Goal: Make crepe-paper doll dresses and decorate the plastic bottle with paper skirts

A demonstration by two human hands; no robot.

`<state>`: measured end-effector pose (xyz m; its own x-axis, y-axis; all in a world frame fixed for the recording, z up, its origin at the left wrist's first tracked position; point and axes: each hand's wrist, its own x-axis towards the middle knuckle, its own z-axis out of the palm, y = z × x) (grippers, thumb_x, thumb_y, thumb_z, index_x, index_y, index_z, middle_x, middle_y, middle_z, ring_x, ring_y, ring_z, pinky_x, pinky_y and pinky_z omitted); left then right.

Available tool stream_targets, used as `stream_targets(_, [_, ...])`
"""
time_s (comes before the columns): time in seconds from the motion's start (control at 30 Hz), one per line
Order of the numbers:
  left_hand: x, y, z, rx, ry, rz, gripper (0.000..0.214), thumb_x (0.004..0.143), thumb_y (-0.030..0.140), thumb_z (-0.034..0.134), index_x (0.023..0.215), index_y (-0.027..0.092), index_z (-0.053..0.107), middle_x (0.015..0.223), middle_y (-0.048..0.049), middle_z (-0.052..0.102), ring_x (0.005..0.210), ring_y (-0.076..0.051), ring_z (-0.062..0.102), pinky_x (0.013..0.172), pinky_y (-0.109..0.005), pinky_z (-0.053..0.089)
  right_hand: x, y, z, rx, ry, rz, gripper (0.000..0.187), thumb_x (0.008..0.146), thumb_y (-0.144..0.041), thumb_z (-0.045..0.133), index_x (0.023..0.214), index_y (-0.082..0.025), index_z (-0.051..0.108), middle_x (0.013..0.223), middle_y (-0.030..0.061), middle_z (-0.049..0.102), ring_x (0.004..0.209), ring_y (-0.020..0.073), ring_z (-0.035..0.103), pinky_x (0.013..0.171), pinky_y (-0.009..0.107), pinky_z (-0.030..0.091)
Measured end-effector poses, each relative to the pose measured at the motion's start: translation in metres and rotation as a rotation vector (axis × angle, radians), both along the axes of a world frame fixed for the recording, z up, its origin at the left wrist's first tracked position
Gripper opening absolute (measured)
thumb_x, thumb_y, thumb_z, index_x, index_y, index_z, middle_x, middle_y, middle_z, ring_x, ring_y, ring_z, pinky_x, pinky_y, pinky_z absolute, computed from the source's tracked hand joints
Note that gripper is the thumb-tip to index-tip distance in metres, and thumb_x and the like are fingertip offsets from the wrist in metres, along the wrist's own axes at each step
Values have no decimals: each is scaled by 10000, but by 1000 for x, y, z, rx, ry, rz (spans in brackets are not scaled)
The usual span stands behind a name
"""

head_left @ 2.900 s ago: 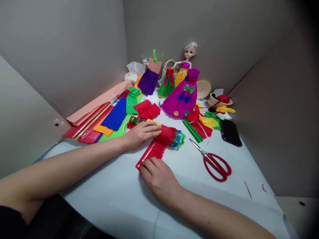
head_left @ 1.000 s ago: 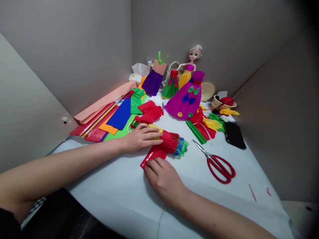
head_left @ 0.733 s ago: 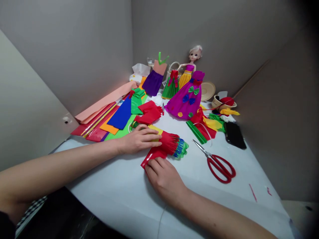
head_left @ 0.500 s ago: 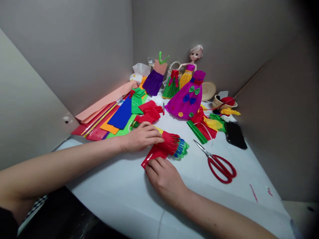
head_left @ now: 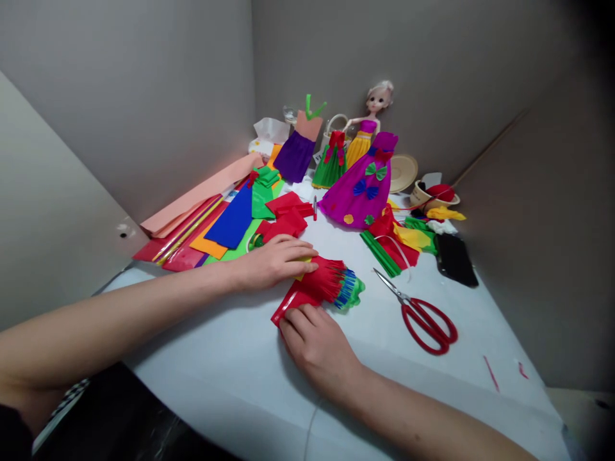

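A small layered paper skirt [head_left: 331,285] with red fringe over blue and green frills lies on the white table [head_left: 230,365]. My left hand [head_left: 273,261] lies on its upper end, fingers stretched out and pressing it down. A loose red fringed strip [head_left: 294,299] runs from the skirt toward me. My right hand [head_left: 314,342] presses the near end of that strip with curled fingertips.
Red scissors [head_left: 423,315] lie to the right. Coloured paper sheets [head_left: 225,221] are stacked at the left. At the back stand a doll [head_left: 368,125], a purple paper dress [head_left: 362,189] and smaller dresses [head_left: 298,150]. A black object [head_left: 454,257] and paper scraps [head_left: 398,240] lie on the right.
The loose red strip has grown shorter as it wraps onto the skirt. My left hand has shifted slightly forward over the skirt. My right hand stays on the strip's end.
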<state>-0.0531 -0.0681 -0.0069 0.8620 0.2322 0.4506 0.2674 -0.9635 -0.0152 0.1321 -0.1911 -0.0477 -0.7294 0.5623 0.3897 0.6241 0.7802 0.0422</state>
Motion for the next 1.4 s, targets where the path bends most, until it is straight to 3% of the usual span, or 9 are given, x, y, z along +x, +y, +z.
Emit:
stream_targets(0.2, [-5,-9,-10,20,-41,16,301,988,141,425,1211,213,613,1295,-125,657,1239,-234,572,1085,-493,337,0,0,1,4,4,11,142,932,-149,553,1010,-127,670,853,61,615,783,208,451,622,356,305])
stream_targets(0.7, [-17,-27,-25,115,-136,-5,265,993,189,455,1194,238,620,1259,-67,691,1220,-225,576,1001,-431,359,-3,-10,6,8,-48,24,212,913,-85,479,972,-111,681,915,111,658,777,226,522,646,373,385])
stream_targets(0.93, [-27,-33,-33,55,-103,-20,342,975,178,496,1298,258,577,1298,-76,670,1263,-206,557,1047,-418,345,11,-14,32,70,189,150,197,912,-117,522,1038,-112,674,988,105,713,869,218,585,739,365,440])
stream_targets(1.0, [-28,-35,-33,53,-106,-33,341,976,184,496,1304,234,574,1302,-92,665,1280,-218,544,1046,-421,350,20,-6,42,139,263,81,222,899,-135,565,1104,-142,651,1065,105,718,972,229,599,826,382,443])
stream_targets(1.07, [-27,-35,-33,68,-113,-36,332,975,189,499,1294,229,581,1294,-94,670,1287,-224,538,1039,-423,355,27,5,49,177,299,-76,244,892,-170,598,1133,-178,635,1115,108,711,1028,237,611,868,397,420])
stream_targets(1.17, [-26,-35,-31,97,-114,-20,322,969,182,510,1276,231,592,1279,-88,679,1270,-228,551,1027,-421,360,34,22,50,120,271,-258,267,904,-275,612,1153,-179,620,1216,135,669,1103,257,610,919,420,369])
stream_targets(1.3, [-26,-34,-22,143,-93,-6,303,964,173,509,1237,258,608,1264,-76,683,1200,-205,598,1025,-401,361,35,32,40,24,225,-257,273,924,-320,587,1151,-169,609,1226,122,667,1146,252,599,957,422,315])
stream_targets(1.4, [-31,-33,-12,204,-100,82,267,938,185,537,1172,275,629,1158,-54,716,1121,-211,620,1015,-412,354,34,32,35,5,225,-254,259,925,-304,585,1144,-166,606,1187,105,685,1115,235,611,961,415,295])
